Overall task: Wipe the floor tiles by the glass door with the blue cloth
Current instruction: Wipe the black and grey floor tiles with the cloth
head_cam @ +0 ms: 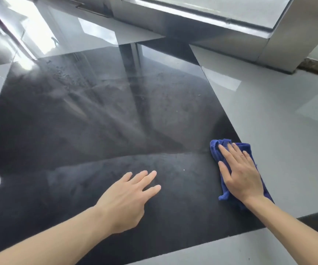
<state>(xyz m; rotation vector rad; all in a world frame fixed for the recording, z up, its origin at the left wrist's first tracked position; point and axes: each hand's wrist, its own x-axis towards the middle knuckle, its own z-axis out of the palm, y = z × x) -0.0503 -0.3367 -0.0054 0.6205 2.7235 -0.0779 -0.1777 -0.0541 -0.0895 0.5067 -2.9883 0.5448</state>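
Head-camera view: one blue cloth, a crumpled, deep-blue terry rag bunched into folds, lies on the right edge of a single large glossy black floor tile, overlapping the seam with the pale grey tile beside it. A person's right hand lies flat on top of the cloth, fingers spread and extended, palm pressing down; blue fabric shows beyond the fingertips, along the thumb side and under the wrist. The left hand, open and holding nothing, rests with fingers splayed on the black tile, well apart from the cloth. A metal door frame runs across the top, and the dark tile carries hazy smears and droplets.
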